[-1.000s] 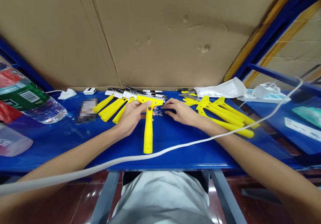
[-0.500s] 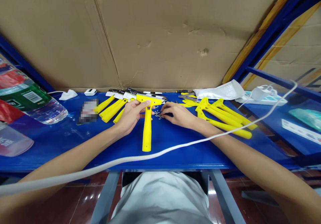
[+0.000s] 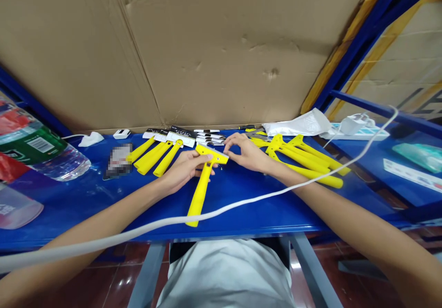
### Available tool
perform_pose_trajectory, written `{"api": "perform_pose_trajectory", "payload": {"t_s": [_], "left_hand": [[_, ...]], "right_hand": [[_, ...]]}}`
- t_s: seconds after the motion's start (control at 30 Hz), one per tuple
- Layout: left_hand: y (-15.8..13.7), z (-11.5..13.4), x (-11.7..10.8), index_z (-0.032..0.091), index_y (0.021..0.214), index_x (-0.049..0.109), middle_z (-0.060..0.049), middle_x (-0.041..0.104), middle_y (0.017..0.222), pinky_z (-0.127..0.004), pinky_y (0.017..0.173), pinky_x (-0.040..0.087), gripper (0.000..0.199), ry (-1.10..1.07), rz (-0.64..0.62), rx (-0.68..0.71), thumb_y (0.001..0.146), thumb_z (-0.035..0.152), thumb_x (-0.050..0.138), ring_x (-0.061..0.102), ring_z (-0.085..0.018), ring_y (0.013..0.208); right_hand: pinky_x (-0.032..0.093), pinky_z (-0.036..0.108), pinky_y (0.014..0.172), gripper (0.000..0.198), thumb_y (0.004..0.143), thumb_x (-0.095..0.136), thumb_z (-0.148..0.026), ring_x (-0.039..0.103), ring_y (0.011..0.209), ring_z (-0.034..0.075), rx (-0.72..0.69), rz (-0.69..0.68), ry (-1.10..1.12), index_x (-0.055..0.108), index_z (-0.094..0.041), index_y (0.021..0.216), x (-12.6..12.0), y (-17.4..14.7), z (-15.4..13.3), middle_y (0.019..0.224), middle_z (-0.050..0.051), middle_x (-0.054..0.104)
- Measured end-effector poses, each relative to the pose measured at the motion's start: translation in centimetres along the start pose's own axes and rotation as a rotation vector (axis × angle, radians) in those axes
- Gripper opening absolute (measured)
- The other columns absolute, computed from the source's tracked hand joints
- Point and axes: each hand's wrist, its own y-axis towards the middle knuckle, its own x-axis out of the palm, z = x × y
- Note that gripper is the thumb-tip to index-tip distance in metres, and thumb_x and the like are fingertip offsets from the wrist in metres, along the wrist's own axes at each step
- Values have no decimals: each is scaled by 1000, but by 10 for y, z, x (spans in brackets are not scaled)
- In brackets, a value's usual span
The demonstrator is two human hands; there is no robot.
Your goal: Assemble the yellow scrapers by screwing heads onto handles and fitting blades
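Observation:
My left hand grips a yellow scraper near its wide head, thumb on top. The handle points down toward me, tilted slightly left. A pale strip runs along the head's top edge, and a small dark spot shows near its right end. Close to that right end is my right hand, thumb and index finger curled together in a pinch; whatever they hold is too small to make out. A few tiny metal bits lie on the table below the head, mostly hidden by it.
Several yellow handles lie to the right, and more with printed cards to the left. A white pouch and a power strip sit at the back right. A white cable crosses in front. A large bottle stands left.
The scraper has tilted, its head turning clockwise and its handle end swinging left and nearer to me. My right hand has risen from the pile of small metal bits to the head's right end.

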Motion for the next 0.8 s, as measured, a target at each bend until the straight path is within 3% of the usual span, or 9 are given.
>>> {"api": "perform_pose_trajectory", "payload": {"t_s": [0.1, 0.23, 0.43, 0.63, 0.8], "left_hand": [[-1, -2, 0, 10, 103, 79, -19, 84, 102, -30, 64, 66, 29, 80, -108, -105, 92, 35, 88, 79, -22, 78], [-5, -3, 3, 11, 102, 81, -19, 84, 102, -30, 68, 67, 34, 143, -202, -147, 89, 40, 91, 79, -21, 77], [-10, -3, 7, 13, 102, 83, -18, 85, 101, -33, 67, 67, 38, 161, -292, -167, 85, 44, 94, 80, -24, 77], [-10, -7, 7, 14, 97, 83, -16, 85, 99, -33, 67, 67, 36, 231, -311, -121, 89, 48, 89, 81, -24, 80], [-12, -4, 10, 13, 98, 83, -16, 85, 101, -31, 65, 65, 36, 233, -304, -123, 89, 46, 90, 81, -23, 79]], "right_hand": [[51, 52, 114, 11, 97, 72, -30, 67, 122, 28, 7, 167, 188, 76, -21, 92, -5, 1, -9, 124, 12, 73], [55, 47, 110, 15, 94, 79, -37, 70, 121, 26, 22, 75, 439, 80, -22, 90, -5, -2, -32, 127, 11, 73], [58, 41, 102, 12, 90, 82, -34, 72, 116, 24, 71, -14, 557, 82, -23, 84, 10, -8, -51, 116, 7, 78], [57, 37, 95, 25, 77, 94, -38, 74, 98, 20, 296, -58, 839, 79, -20, 86, 17, -8, -51, 103, 4, 79], [56, 34, 90, 31, 75, 94, -30, 73, 97, 19, 415, -54, 898, 73, -20, 96, 17, -9, -55, 102, 3, 78]]}}
